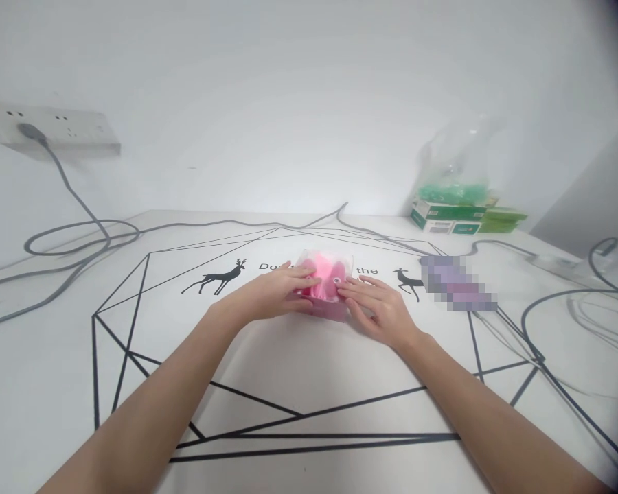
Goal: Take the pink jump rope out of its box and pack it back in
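A small clear plastic box sits on the white table in front of me, with soft pink contents inside. Two darker pink rounded shapes show there, the right one with a white, eye-like dot; what they are I cannot make out. My left hand is at the box's left side, its fingers reaching over the top onto the pink contents and its thumb low at the front. From the right, my right hand lays its fingertips beside the dot, with the thumb at the front right corner. The hands partly hide the box.
Grey cables run along the back and left of the table to a wall socket. At the back right, a clear bag with green contents stands on green-and-white boxes. A blurred purple rectangular item lies right.
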The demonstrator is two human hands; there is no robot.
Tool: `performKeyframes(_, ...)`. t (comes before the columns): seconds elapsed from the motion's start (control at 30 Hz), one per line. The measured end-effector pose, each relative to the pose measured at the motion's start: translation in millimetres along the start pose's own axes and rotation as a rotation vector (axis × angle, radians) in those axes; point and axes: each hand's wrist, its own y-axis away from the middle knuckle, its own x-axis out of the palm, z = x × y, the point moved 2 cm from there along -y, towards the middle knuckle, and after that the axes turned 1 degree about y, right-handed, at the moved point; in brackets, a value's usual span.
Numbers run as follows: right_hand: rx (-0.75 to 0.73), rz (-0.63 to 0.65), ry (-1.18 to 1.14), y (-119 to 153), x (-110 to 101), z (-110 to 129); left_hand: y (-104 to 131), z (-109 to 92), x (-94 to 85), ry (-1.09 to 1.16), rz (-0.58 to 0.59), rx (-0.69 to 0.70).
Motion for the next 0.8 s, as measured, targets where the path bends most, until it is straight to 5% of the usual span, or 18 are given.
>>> performKeyframes(0.23,0.092,0.058,0.066,-2.0,5.5,-7.0,-14.6,-52.7,33.1,-0.199,-0.326,-0.117)
performKeyframes(0.47,0.098,0.064,0.039,-0.7,9.9,-12.5,-21.1,-61.1,59.7,-0.254,-0.503,-0.218)
performKeyframes(0.63,0.080,0.049,0.046,-1.6,6.9,-11.0,-20.8,-60.2,44.6,-0.218,-0.461,-0.173)
performKeyframes(0.8,0.080,0.012,0.064,-2.8,0.4,-6.2,-11.0,-47.9,5.5,-0.045,-0.143,-0.036)
